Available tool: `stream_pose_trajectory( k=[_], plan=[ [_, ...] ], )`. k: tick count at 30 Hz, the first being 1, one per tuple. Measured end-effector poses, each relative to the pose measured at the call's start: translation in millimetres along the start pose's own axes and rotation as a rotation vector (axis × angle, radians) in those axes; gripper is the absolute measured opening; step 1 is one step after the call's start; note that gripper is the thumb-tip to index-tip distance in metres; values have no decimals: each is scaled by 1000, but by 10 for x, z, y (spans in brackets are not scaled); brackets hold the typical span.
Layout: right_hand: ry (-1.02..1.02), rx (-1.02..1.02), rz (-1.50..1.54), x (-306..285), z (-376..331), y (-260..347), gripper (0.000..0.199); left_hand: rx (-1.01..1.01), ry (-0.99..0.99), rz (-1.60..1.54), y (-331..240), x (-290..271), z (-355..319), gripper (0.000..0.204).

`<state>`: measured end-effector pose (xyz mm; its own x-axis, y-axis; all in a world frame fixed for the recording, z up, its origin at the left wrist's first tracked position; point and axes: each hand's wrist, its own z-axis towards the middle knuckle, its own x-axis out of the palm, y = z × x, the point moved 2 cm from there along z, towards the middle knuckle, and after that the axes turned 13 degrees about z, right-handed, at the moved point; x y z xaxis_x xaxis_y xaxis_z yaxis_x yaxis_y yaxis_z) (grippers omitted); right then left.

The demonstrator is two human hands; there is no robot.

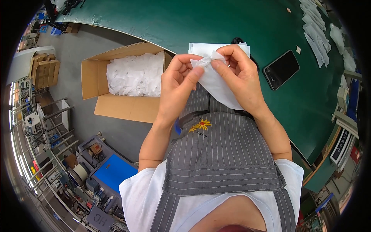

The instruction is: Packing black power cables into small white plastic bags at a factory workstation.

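Note:
Both my hands meet at the top of a thin white plastic bag (224, 91), which hangs down in front of my apron. Thumb and fingers of my left hand (179, 79) pinch the left side of its twisted, knot-like neck. On the other side, my right hand (241, 73) pinches the same gathered part. What lies inside the bag cannot be made out. Just behind my hands, a stack of flat white bags (197, 47) rests on the green table (162, 23), partly hidden by my fingers.
Left of me stands an open cardboard box (127, 110) filled with white bags (135, 75). A black phone (281, 69) lies on the table to the right, with a row of white bags (315, 33) beyond it. At lower left is a blue-topped cart (116, 172).

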<state>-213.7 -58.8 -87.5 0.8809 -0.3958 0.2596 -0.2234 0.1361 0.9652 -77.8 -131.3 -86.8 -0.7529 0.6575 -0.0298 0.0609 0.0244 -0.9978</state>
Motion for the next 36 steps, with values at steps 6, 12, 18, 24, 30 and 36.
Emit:
stream_pose_trajectory(
  k=[6,12,18,24,30,36],
  plan=[
    [-7,-17,5,-8,-13,-1,12,-20,-122,13,102,11,-7,12],
    [-97,-71,-15,6,-8,13,9,243,-349,270,196,-5,-23,13],
    [57,-267,-368,-6,42,50,8,335,-232,648,-30,-8,93,18],
    [72,81,-1,-141,16,33,18,173,-22,503,-91,-37,162,9],
    [210,354,-250,-477,-227,-119,19,388,-297,352,102,-136,5,5],
    [113,295,69,-331,-321,-74,18,357,-483,199,203,-137,-60,11]
  ],
)
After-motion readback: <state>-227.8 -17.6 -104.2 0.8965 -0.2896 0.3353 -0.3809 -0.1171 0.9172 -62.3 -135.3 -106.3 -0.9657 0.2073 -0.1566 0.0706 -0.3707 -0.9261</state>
